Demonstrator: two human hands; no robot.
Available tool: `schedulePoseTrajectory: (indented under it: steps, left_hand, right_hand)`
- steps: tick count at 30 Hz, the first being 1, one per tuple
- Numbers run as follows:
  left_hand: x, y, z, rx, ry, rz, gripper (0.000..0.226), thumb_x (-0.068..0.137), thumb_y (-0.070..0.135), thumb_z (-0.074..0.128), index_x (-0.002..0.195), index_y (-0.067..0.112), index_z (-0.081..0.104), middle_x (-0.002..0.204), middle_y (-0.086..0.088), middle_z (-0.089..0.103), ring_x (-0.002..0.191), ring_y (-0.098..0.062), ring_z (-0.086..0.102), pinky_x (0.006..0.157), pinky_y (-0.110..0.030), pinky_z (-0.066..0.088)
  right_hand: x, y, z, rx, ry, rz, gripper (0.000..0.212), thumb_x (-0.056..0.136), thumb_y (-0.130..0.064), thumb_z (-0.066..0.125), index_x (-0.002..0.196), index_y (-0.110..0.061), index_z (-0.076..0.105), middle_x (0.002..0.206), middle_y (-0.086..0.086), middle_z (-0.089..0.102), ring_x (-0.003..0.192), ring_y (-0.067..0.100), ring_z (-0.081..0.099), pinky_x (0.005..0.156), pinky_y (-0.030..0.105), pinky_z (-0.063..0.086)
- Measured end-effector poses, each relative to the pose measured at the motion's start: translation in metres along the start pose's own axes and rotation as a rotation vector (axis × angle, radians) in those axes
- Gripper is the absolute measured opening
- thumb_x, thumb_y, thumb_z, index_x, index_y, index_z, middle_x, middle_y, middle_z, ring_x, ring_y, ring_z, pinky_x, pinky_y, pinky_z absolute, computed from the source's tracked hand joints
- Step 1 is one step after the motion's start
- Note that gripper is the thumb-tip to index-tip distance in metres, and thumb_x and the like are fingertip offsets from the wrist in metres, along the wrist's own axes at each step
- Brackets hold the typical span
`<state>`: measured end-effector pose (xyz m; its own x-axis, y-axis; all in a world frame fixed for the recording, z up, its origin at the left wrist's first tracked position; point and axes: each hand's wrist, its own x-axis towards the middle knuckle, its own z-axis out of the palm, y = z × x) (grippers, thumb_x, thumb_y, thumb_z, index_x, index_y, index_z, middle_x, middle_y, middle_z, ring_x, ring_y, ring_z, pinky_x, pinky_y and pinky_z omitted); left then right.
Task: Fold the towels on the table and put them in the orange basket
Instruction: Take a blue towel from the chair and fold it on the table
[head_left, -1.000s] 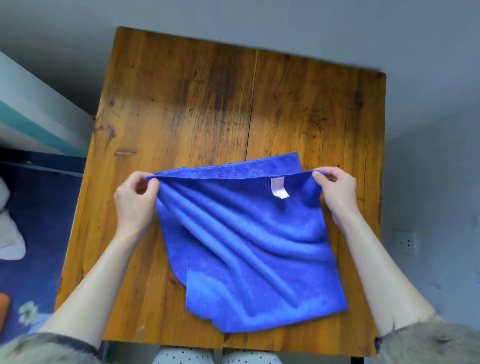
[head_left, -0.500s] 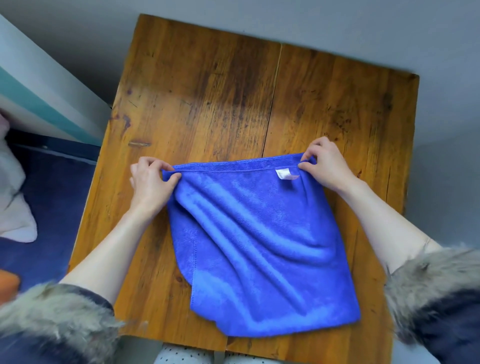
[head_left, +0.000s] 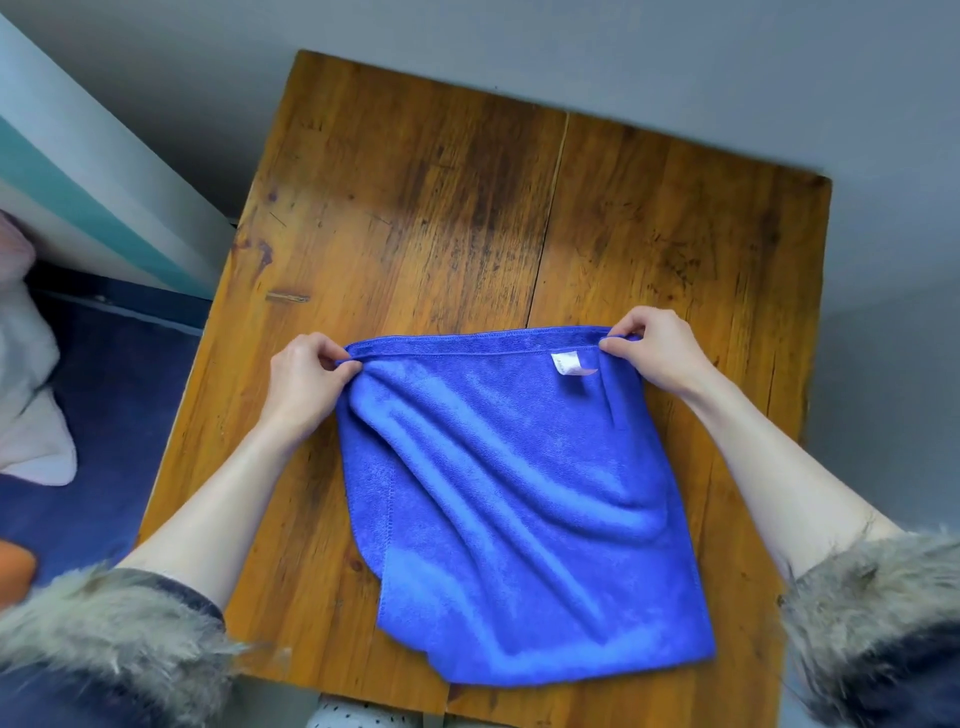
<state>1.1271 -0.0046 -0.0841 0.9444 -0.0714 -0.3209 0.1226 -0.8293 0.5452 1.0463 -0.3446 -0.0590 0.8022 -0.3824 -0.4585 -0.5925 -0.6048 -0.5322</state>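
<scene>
Your left hand (head_left: 306, 384) sits at the far left corner of the blue towel (head_left: 519, 499). Your thumb and fingers (head_left: 332, 358) are curled in, and they pinch that corner tight. The corner bunches up a little right where you hold it.

From there the far edge of the towel runs straight across to your other hand. It looks doubled over, with one layer lying on top of another. A small white tag (head_left: 570, 364) sticks out just under that edge, close to your right hand.

Your right hand (head_left: 654, 353) pinches the far right corner the same way, with the fingers bent down over the cloth and the thumb under them.

The rest of the towel spreads toward you between your two arms. It is full of long soft wrinkles that slant across it. Its near edge lies close to the near edge of the wooden table (head_left: 467, 208).

The table is brown with dark marks, and a crack runs down its middle. Its far half is bare wood.

At the far left you see a blue floor, something white and soft (head_left: 31, 395), and a small bit of orange (head_left: 15, 571) at the edge. Gray walls stand behind the table and to the right. Your sleeves have fuzzy fur cuffs (head_left: 104, 629).
</scene>
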Motion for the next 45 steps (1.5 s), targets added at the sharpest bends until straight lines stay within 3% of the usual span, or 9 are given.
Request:
schedulePoseTrajectory:
  steps: [6,10,16,23,26,29,34,40,45]
  left_hand:
    - [-0.015,0.011,-0.015,-0.176,-0.005,-0.027,0.009,0.081,0.018,0.068,0.079,0.012,0.062,0.073,0.006,0.059,0.067,-0.011,0.052,0.059,-0.021,0.037]
    - [-0.025,0.017,-0.046,-0.292,-0.027,0.016,0.014,0.080,0.014,0.070,0.071,0.019,0.060,0.076,0.002,0.063,0.071,-0.015,0.056,0.064,-0.021,0.041]
    - [-0.036,0.054,-0.108,-0.372,-0.097,0.195,0.010,0.082,0.009,0.068,0.075,0.013,0.061,0.083,0.001,0.064,0.076,-0.014,0.057,0.073,-0.024,0.045]
    - [-0.048,0.121,-0.188,-0.459,-0.073,0.446,0.015,0.080,0.004,0.068,0.072,0.014,0.061,0.078,-0.001,0.065,0.068,-0.013,0.057,0.062,-0.024,0.048]
    - [-0.052,0.148,-0.224,-0.466,-0.032,0.587,0.023,0.078,0.001,0.069,0.069,0.020,0.062,0.075,0.010,0.068,0.069,-0.005,0.061,0.069,-0.015,0.050]
    - [-0.054,0.166,-0.248,-0.431,-0.001,0.660,0.026,0.077,-0.001,0.070,0.067,0.021,0.061,0.074,0.015,0.068,0.072,-0.011,0.063,0.076,-0.024,0.052]
    - [-0.074,0.190,-0.263,-0.504,0.090,0.702,0.008,0.078,-0.002,0.069,0.078,0.003,0.062,0.075,0.002,0.065,0.059,0.005,0.059,0.055,-0.005,0.044]
    - [-0.087,0.196,-0.277,-0.513,-0.066,0.657,0.005,0.078,-0.001,0.068,0.078,0.002,0.064,0.070,0.003,0.069,0.065,-0.002,0.063,0.060,-0.009,0.048]
    - [-0.086,0.190,-0.279,-0.677,-0.154,0.556,0.021,0.075,-0.001,0.070,0.064,0.016,0.067,0.071,0.002,0.070,0.074,-0.016,0.064,0.070,-0.019,0.056]
  right_hand:
    - [-0.016,-0.002,-0.011,0.082,0.062,0.036,0.009,0.086,-0.022,0.066,0.083,-0.014,0.065,0.087,-0.001,0.060,0.087,0.014,0.053,0.063,0.022,0.039]
    - [-0.041,-0.005,-0.035,0.175,0.136,0.062,0.007,0.086,-0.019,0.065,0.081,-0.013,0.065,0.083,-0.001,0.061,0.085,0.018,0.056,0.063,0.024,0.044]
    - [-0.100,-0.030,-0.091,0.294,0.279,0.029,0.006,0.086,-0.013,0.065,0.081,-0.011,0.065,0.085,0.004,0.063,0.085,0.020,0.059,0.074,0.031,0.049]
    - [-0.171,-0.062,-0.156,0.397,0.468,-0.052,0.010,0.085,-0.008,0.065,0.076,-0.013,0.064,0.078,0.003,0.064,0.075,0.014,0.057,0.066,0.020,0.045]
    - [-0.189,-0.080,-0.181,0.459,0.578,-0.115,0.002,0.085,-0.006,0.065,0.085,-0.006,0.063,0.073,-0.001,0.060,0.061,-0.001,0.056,0.055,0.006,0.042]
    - [-0.198,-0.093,-0.196,0.393,0.615,-0.152,0.009,0.082,-0.006,0.068,0.077,-0.011,0.063,0.070,-0.002,0.060,0.065,0.009,0.055,0.060,0.013,0.044]
    - [-0.210,-0.106,-0.222,0.502,0.779,-0.213,0.004,0.081,-0.008,0.070,0.082,-0.008,0.065,0.069,-0.006,0.060,0.056,-0.004,0.055,0.053,0.004,0.041]
    - [-0.218,-0.111,-0.243,0.601,0.759,-0.243,0.019,0.081,-0.006,0.068,0.069,-0.018,0.061,0.068,-0.003,0.060,0.047,-0.009,0.051,0.050,0.004,0.038]
    - [-0.216,-0.113,-0.241,0.683,0.699,-0.249,0.018,0.083,-0.009,0.067,0.070,-0.019,0.061,0.070,-0.004,0.060,0.061,0.003,0.051,0.053,0.010,0.040]
